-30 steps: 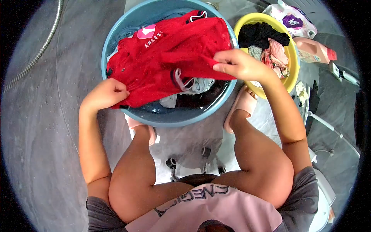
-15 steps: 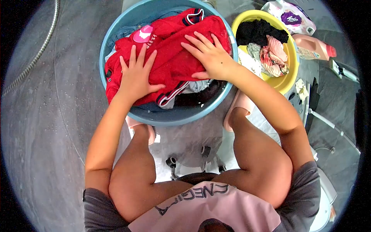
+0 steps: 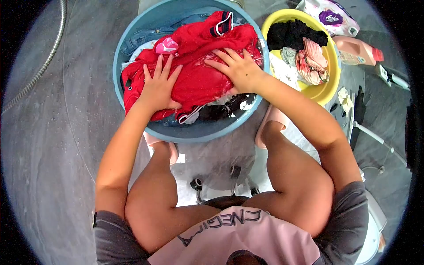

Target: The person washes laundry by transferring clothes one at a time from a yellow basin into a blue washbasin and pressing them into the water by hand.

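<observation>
A wet red garment (image 3: 194,81) with striped cuffs and a pink patch lies bunched in a large blue basin (image 3: 190,136). My left hand (image 3: 160,86) presses flat on its left part, fingers spread. On its right part lies my right hand (image 3: 242,73), also with fingers apart; water shows around those fingertips. Beneath the red cloth, blue denim (image 3: 143,39) shows at the back left. A dark wet cloth and some water (image 3: 221,110) show at the basin's front right.
To the right stands a yellow basin (image 3: 332,84) with black, white and pink patterned clothes. Beyond it are a white and purple bag (image 3: 331,18), a pink bottle (image 3: 358,51) with a red cap and a brush (image 3: 393,78). A metal hose (image 3: 46,62) hangs at the left.
Both hands have pushed the red garment down into the basin. Water has come up over its right part, and more denim shows at the back left.
</observation>
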A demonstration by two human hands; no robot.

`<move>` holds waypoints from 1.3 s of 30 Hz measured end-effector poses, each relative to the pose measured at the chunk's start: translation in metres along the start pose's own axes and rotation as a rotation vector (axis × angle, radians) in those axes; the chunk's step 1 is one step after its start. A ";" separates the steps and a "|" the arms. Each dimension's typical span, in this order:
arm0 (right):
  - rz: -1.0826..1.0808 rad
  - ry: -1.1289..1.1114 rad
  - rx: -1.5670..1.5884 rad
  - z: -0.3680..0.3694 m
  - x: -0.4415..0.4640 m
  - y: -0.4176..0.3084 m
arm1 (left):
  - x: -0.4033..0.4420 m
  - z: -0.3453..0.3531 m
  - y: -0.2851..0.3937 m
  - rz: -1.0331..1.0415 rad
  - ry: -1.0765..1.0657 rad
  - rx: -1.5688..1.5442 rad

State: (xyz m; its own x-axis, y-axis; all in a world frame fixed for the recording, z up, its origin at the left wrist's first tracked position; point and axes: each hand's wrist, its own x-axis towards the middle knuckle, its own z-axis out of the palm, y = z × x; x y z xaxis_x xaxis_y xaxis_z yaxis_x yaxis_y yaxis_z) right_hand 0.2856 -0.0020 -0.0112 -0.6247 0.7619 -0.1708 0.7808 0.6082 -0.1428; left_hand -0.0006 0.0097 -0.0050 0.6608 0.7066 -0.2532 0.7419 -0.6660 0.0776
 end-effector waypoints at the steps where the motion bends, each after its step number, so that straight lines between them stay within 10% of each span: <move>1: 0.001 0.001 0.000 0.000 0.000 0.000 | 0.001 0.001 0.000 0.001 0.000 0.001; 20: 0.014 0.119 0.360 0.001 0.002 0.009 | -0.001 -0.008 -0.003 0.006 -0.006 -0.054; 29: 0.181 0.775 0.448 -0.004 0.004 0.031 | 0.009 -0.014 -0.028 -0.067 0.545 -0.265; 39: 0.428 1.061 0.141 0.010 -0.029 0.103 | 0.023 -0.022 0.003 -0.090 0.417 -0.144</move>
State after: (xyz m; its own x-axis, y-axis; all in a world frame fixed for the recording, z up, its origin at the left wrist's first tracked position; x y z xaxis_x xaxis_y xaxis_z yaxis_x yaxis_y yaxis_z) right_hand 0.3840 0.0367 -0.0311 0.0616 0.7447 0.6646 0.8784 0.2757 -0.3904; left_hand 0.0193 0.0294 0.0110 0.5601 0.8160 0.1426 0.7876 -0.5779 0.2136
